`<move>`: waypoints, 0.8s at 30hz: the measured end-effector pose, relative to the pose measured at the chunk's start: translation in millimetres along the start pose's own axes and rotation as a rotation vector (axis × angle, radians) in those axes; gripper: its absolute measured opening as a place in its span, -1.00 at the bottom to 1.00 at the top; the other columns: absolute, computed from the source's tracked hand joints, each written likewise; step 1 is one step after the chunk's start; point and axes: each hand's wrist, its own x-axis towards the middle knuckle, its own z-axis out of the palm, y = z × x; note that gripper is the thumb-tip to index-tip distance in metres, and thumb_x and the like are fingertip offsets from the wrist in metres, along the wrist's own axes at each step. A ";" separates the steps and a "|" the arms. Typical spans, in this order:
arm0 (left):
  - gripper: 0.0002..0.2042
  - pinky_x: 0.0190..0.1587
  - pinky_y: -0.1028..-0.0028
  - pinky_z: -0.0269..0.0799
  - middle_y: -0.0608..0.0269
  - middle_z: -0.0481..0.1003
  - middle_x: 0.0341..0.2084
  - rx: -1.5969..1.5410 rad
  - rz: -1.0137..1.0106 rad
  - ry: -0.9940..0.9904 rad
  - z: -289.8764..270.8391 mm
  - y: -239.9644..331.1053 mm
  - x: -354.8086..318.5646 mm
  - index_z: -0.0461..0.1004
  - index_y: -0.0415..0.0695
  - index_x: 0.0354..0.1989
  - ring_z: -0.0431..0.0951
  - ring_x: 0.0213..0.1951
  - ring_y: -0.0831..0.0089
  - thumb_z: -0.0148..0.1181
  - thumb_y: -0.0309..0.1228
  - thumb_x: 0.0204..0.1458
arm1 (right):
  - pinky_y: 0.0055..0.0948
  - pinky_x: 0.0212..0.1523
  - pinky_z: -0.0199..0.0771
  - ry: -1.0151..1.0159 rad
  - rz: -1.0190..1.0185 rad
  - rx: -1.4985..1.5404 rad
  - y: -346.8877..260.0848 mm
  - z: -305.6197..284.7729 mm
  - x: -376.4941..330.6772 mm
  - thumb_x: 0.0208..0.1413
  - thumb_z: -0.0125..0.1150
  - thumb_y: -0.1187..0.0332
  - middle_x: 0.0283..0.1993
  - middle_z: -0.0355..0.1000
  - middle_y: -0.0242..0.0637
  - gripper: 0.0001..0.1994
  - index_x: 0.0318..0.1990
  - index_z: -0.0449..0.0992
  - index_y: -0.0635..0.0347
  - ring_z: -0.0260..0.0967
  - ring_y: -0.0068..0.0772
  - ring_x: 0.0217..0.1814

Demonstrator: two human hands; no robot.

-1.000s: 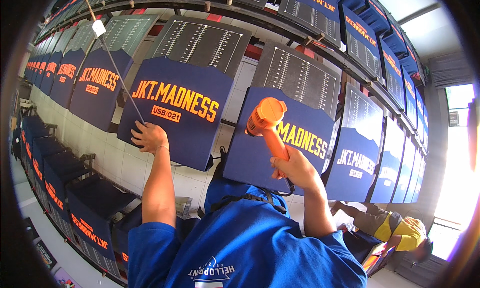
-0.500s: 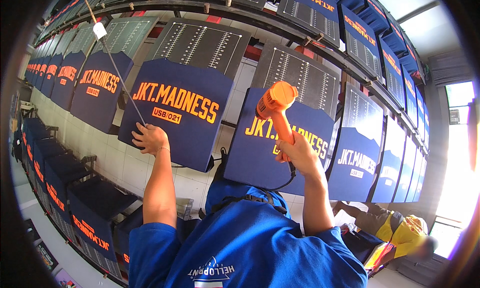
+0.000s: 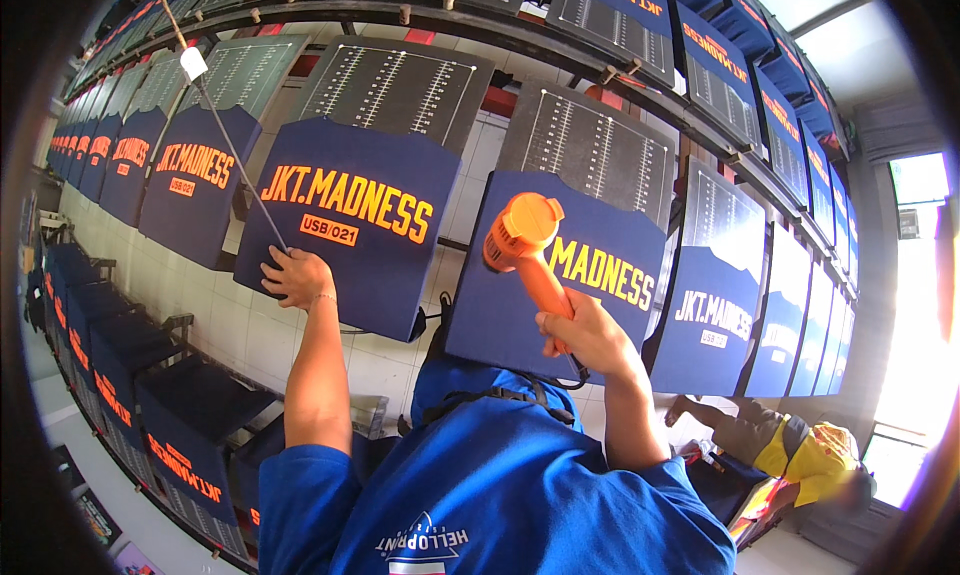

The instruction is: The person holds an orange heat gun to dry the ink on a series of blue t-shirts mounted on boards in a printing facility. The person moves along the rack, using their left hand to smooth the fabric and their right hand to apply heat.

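My right hand [image 3: 590,332] is wrapped round the handle of an orange heat gun [image 3: 530,237]. Its round head is over a navy T-shirt [image 3: 500,320] stretched on a flat board, covering part of the yellow and orange lettering. My left hand [image 3: 298,277] lies with fingers spread at the lower edge of the neighbouring navy T-shirt [image 3: 345,190], whose print is orange. A thin cord or rod [image 3: 238,165] with a white tag slants down to my left fingers; whether they grip it, I cannot tell.
Dark boards with white measuring marks [image 3: 390,85] carry more shirts in rows along metal rails [image 3: 480,17]. Further shirts line a lower rack [image 3: 185,465] at left. A person in a yellow top [image 3: 820,460] bends at the lower right. A black cable [image 3: 575,380] hangs below my right hand.
The heat gun and my right hand have moved a little left and down, now covering the left part of the lettering. My left hand stays at the shirt's edge.
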 end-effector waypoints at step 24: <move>-0.52 0.26 -0.20 0.15 0.11 0.04 0.43 -0.018 0.006 -0.012 2.0 -1.7 0.2 0.15 0.17 0.41 0.00 0.44 0.04 -0.37 -0.09 0.37 | -0.51 -0.43 0.48 0.201 0.085 0.055 48.4 -27.6 -65.2 0.16 0.19 0.33 -0.49 0.42 -0.32 -0.77 -0.21 0.42 0.35 0.48 -0.52 -0.49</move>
